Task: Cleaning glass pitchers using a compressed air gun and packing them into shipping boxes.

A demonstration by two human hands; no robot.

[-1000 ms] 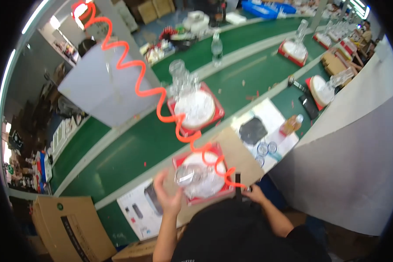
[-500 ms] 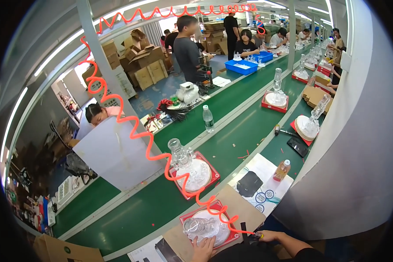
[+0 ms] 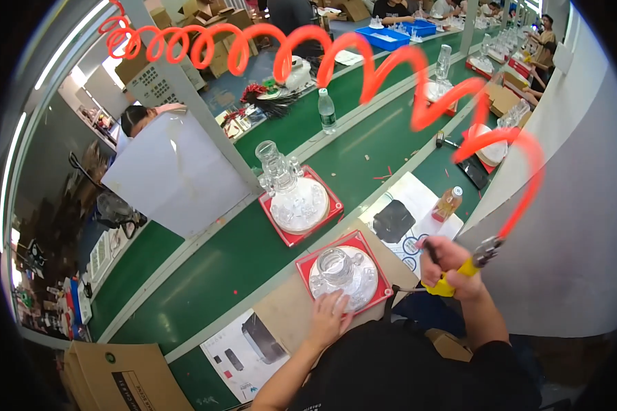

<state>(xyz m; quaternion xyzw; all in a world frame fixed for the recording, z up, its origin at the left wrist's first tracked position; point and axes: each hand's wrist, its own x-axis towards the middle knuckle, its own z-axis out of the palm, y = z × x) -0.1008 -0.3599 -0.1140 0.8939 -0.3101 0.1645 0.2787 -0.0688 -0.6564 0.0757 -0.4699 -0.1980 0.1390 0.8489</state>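
A clear tower-shaped model stands on a round white base, inside a square red tray in front of me. My left hand lies against the near side of the model, its fingers curved over the clear lower part; their tips are hard to make out against it. Held up to the right of the tray, my right hand is closed round a yellow air blow gun. The gun's thin nozzle points left at the tray's near right corner. A red coiled hose runs from its end.
Another clear model stands in a red tray on the green belt. A water bottle and a juice bottle stand farther off. A cardboard box is at lower left. The hose stretches across the upper view. Other people sit along the line.
My right hand has risen from low beside the tray with the blow gun, drawing the hose up and right. The view has tipped downward. My left hand stays at the model.
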